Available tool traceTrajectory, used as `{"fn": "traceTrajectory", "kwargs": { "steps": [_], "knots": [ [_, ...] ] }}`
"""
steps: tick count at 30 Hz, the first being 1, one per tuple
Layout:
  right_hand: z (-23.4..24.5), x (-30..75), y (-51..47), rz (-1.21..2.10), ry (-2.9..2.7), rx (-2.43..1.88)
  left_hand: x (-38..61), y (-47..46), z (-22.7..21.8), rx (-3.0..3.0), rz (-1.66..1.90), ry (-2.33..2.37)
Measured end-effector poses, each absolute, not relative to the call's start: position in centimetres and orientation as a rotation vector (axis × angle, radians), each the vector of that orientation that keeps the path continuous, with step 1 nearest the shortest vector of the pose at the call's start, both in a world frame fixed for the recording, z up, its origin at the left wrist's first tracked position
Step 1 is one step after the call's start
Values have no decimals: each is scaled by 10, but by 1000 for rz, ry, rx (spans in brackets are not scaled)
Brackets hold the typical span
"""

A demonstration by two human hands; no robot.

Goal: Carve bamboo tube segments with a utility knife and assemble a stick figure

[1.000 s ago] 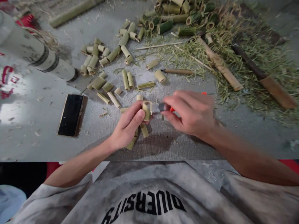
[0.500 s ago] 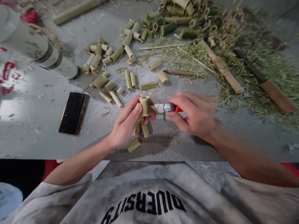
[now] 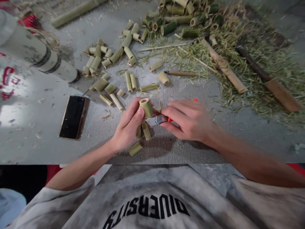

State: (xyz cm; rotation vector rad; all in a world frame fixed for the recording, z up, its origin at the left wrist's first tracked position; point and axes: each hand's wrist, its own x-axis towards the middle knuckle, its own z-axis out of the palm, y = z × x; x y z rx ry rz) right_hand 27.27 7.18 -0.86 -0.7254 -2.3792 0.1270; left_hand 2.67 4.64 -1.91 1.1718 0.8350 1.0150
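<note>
Between the thumb and fingers of my left hand is a short, hollow bamboo piece, tilted with its open end up. My right hand is closed round a utility knife with a red handle, mostly hidden in the fingers. Its blade points left and lies at the lower edge of the bamboo piece; whether it touches cannot be made out. Under my left hand, small bamboo pieces lie on the grey table, and another cut length rests nearer the front edge.
A phone lies at the left, beyond it a white patterned cylinder. Cut bamboo pieces are spread across the middle. Green shavings cover the far right, with a brown-handled blade and a thin carving tool.
My right hand has moved left and slightly down, bringing the knife blade to the bamboo's lower edge. The bamboo piece has tilted a little in my left hand.
</note>
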Motion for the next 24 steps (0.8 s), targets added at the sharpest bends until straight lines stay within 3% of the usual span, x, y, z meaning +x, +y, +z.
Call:
{"fn": "traceTrajectory", "kwargs": {
  "steps": [24],
  "knots": [
    [7,272,65,-217,-2411,-756,20,43,-26,1339,1036,739]
  ]
}}
